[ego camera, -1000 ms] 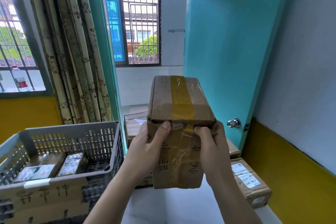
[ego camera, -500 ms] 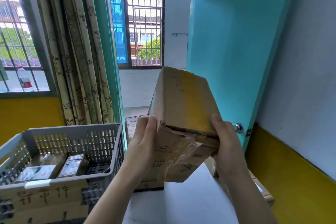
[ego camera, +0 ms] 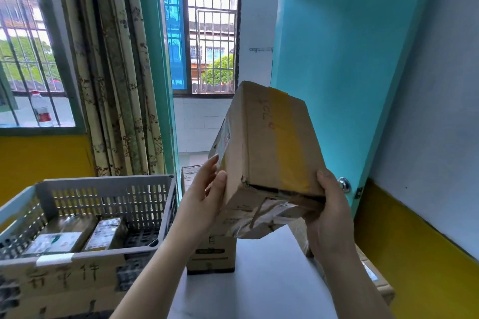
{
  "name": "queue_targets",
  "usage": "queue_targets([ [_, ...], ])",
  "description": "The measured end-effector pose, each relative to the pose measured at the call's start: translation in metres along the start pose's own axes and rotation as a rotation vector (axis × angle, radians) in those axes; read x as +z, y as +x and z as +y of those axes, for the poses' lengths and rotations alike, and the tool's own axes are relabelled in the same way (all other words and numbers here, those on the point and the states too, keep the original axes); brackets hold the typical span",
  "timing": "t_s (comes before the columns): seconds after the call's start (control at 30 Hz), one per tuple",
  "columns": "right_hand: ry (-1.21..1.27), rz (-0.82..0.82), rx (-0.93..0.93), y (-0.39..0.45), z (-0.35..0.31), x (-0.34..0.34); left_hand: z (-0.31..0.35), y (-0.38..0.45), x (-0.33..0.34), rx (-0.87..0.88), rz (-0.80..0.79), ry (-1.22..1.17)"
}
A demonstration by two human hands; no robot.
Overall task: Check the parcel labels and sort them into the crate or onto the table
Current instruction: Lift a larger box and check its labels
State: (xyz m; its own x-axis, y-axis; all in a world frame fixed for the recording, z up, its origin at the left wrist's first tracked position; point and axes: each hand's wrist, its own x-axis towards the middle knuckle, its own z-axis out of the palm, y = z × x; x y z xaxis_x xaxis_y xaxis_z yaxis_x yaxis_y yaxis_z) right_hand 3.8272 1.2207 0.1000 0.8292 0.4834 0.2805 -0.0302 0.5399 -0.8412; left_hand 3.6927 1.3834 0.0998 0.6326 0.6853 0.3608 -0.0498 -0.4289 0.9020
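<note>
Looks like the checking step to me: the person is holding a taped cardboard box (ego camera: 269, 153) up in the air, tilted, above the white table (ego camera: 269, 280), and seems to be hunting for the label. The left hand (ego camera: 204, 189) is lying mostly flat against the box's left face, fingers fairly straight, thumb on the near corner. The right hand (ego camera: 329, 204) is wrapping around the lower right corner, thumb up the side. There's a strip of printing on the left face of the box, too slanted to read from here.

Next move, I'd guess, is turning that left face toward them, then choosing a side.

Room-wise: the grey crate (ego camera: 103, 189) is sitting just left of the box and lower down, with two parcels (ego camera: 77, 237) in it and a good bit of bare floor left inside. Its rim is what the box would have to clear. Right under the box there's a smaller carton (ego camera: 211, 254) standing on the table, and another parcel (ego camera: 375, 280) to the box's lower right near the table edge, so the open patch is the near middle.
</note>
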Motion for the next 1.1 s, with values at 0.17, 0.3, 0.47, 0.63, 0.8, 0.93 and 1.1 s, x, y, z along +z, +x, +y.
queue_targets([
  [0.17,0.051,-0.151,-0.024,0.009,0.002,-0.007,-0.002,0.016,-0.011,-0.122,-0.034,-0.028],
  [0.3,-0.327,-0.170,-0.159,0.017,0.015,-0.006,0.001,0.023,-0.018,-0.072,-0.052,-0.004],
  [0.47,-0.362,-0.081,-0.152,0.022,0.031,0.000,-0.009,0.027,-0.025,-0.101,-0.039,-0.017],
  [0.63,-0.398,-0.038,-0.150,0.029,0.039,0.004,-0.025,0.029,-0.027,-0.113,-0.042,-0.001],
  [0.8,-0.382,0.024,-0.199,0.036,0.041,-0.003,-0.024,0.038,-0.034,-0.194,-0.002,0.161],
  [0.93,-0.214,-0.078,-0.086,0.045,0.047,-0.008,-0.028,0.045,-0.036,-0.247,-0.026,0.203],
  [1.1,-0.243,-0.214,-0.021,0.047,0.052,-0.007,-0.041,0.042,-0.043,-0.264,0.067,0.210],
])
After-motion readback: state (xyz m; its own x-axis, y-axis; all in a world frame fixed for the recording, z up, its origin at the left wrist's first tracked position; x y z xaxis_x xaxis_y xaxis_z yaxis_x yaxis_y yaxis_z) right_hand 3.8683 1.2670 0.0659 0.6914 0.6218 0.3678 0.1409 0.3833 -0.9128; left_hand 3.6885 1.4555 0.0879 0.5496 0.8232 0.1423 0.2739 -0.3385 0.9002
